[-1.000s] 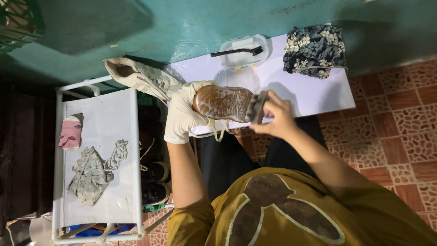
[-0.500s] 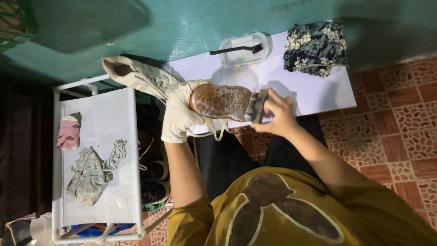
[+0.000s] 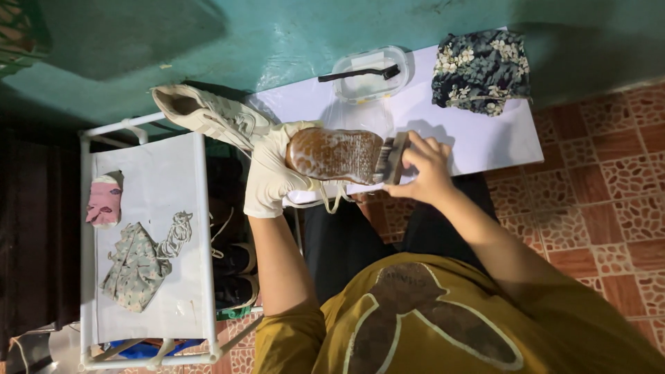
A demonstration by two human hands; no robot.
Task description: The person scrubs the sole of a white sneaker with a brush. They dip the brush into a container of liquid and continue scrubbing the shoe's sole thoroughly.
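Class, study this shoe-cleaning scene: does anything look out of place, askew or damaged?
The second shoe lies tipped, overhanging the white rack edge. The sole of the shoe in the gloved left hand looks brown with dirt.

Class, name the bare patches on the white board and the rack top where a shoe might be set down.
Board: bare between tub, floral cloth and right hand. Rack top: bare strip above sock and camouflage cloth. Crowded around the held shoe.
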